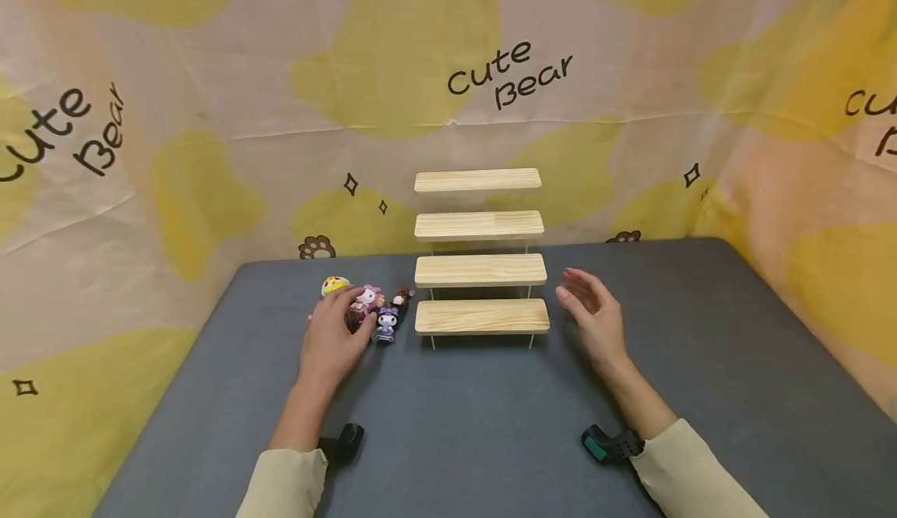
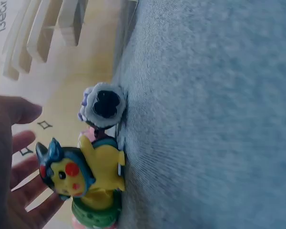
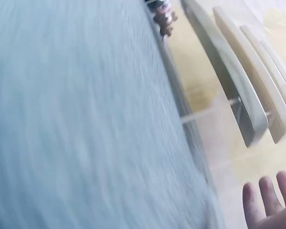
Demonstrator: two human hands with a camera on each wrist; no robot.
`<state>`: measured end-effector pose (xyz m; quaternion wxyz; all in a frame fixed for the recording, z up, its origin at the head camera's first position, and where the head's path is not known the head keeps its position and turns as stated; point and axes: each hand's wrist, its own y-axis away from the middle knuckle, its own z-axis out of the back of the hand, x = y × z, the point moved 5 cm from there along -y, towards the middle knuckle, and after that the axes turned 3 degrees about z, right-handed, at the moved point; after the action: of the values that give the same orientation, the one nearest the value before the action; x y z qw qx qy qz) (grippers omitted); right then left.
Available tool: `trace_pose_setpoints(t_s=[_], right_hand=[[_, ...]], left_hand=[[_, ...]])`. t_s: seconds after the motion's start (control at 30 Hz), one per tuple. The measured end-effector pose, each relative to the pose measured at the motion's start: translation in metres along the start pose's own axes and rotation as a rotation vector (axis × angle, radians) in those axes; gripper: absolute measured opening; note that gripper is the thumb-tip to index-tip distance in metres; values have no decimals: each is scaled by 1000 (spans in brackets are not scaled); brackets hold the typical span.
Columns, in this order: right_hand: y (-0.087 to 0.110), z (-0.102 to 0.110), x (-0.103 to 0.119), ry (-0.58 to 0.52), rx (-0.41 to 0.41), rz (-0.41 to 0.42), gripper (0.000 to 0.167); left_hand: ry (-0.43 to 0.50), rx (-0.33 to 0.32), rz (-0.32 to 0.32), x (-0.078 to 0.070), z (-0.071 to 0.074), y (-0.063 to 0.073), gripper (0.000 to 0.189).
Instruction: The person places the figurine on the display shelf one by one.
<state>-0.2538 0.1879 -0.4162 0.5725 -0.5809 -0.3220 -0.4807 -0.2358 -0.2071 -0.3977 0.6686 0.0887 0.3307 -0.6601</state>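
My left hand (image 1: 332, 339) hovers over a cluster of small toy figurines on the table, left of a tiered wooden display stand (image 1: 482, 317). Nearest its thumb is a purple-and-white figurine (image 1: 386, 323), with a pink-and-white one (image 1: 367, 297) behind. A brown figurine (image 1: 402, 298) stands close to the stand, and something yellow and white (image 1: 334, 284) shows beyond the fingers. In the left wrist view, a yellow figurine in a dark hood (image 2: 105, 164) stands before the spread fingers; contact cannot be told. My right hand (image 1: 596, 319), fingers loosely bent, holds nothing beside the stand's right end.
The stand has several pale wooden steps on thin legs, rising toward the back. A dark grey table (image 1: 483, 424) lies under everything. Behind it hangs a cream cloth (image 1: 280, 74) with yellow patches and printed words. Each wrist wears a black strap (image 1: 620, 445).
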Motion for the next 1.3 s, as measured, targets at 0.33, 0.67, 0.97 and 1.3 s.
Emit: trace_pose_setpoints(t_s=[0.33, 0.67, 0.97, 1.3], right_hand=[[11, -16, -12, -139, 33, 22, 37], [11, -25, -16, -35, 211, 101, 35], [15, -23, -17, -2, 244, 114, 31], [13, -23, -19, 32, 253, 98, 30]], left_hand=[[30, -16, -10, 10, -1, 15, 42], [-101, 22, -31, 16, 2, 11, 41], [-174, 79, -53, 23, 3, 7, 47], [-210, 130, -35, 25, 3, 4, 53]])
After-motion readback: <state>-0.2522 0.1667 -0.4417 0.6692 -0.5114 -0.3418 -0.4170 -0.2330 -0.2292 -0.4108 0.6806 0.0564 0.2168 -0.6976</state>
